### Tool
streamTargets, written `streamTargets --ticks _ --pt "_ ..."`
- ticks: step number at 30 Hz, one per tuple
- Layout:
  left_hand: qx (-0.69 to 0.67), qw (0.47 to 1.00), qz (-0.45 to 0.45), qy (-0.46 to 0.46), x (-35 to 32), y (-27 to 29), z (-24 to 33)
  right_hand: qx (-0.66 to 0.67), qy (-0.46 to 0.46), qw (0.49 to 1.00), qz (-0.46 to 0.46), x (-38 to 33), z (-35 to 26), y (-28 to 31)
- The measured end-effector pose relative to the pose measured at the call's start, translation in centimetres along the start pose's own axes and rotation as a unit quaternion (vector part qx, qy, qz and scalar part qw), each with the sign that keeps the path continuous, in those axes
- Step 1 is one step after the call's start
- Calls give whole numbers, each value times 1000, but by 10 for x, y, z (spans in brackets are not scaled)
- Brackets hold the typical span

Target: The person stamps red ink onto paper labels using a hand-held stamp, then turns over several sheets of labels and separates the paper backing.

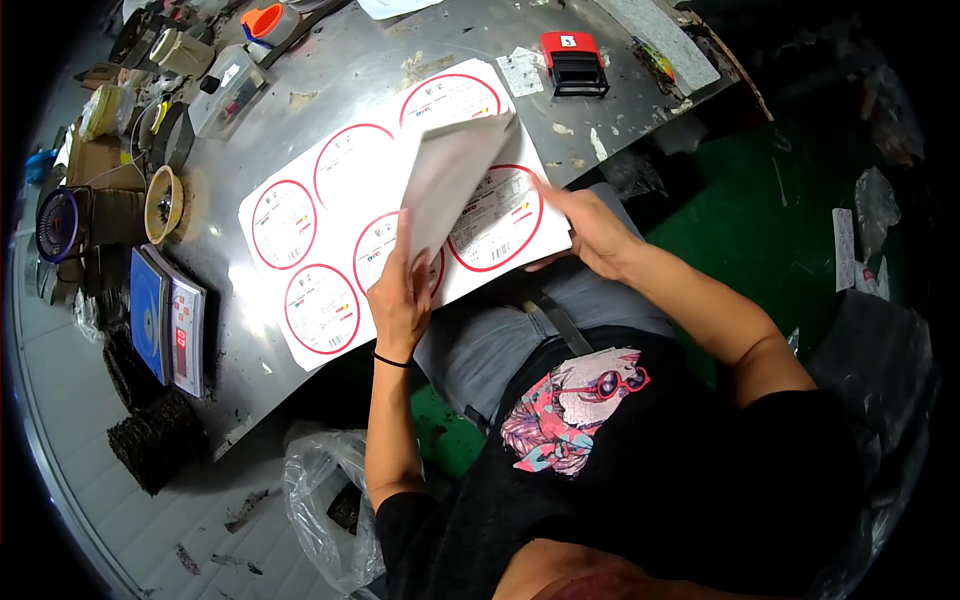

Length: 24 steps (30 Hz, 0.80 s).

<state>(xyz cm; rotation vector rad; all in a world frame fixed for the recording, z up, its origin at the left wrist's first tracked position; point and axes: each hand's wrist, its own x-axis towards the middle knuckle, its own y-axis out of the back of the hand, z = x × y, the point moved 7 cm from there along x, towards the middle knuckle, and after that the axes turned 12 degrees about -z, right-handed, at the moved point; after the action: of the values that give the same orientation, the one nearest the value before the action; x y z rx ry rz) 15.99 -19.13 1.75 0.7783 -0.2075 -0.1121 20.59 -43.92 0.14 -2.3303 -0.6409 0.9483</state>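
Note:
Large white label sheets [335, 215], printed with red-ringed circles, lie in a stack at the near edge of the metal table. A greyish-white sheet [455, 175] stands raised and bent over them, blurred at its lower part. My left hand [398, 305] is closed on the lower left edge of this raised sheet. At the stack's right edge, my right hand [592, 235] has its thumb on top and fingers partly hidden beneath, gripping the label sheets. Whether the raised sheet is joined to the stack I cannot tell.
A red and black self-inking stamp [575, 65] stands beyond the sheets. Along the left side are a digital scale [168, 320], a yellow basket [163, 205], a clear plastic box [228, 92] and an orange cup [268, 22]. A clear plastic bag [325, 500] hangs below the table.

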Motion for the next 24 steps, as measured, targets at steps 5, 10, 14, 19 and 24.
streamTargets --ticks 5,10,14,19,24 --pt "51 998 15 -39 -5 2 -2 -106 -3 993 53 5 11 9" --pt "21 996 -58 -62 13 4 27 -123 74 987 69 20 12 8" --pt "20 999 -37 -29 6 5 10 -113 -10 993 45 13 9 3" --pt "-37 998 47 13 3 7 -4 -106 29 992 59 4 14 15" --pt "5 997 -77 -29 10 4 14 -101 53 990 77 12 9 4"
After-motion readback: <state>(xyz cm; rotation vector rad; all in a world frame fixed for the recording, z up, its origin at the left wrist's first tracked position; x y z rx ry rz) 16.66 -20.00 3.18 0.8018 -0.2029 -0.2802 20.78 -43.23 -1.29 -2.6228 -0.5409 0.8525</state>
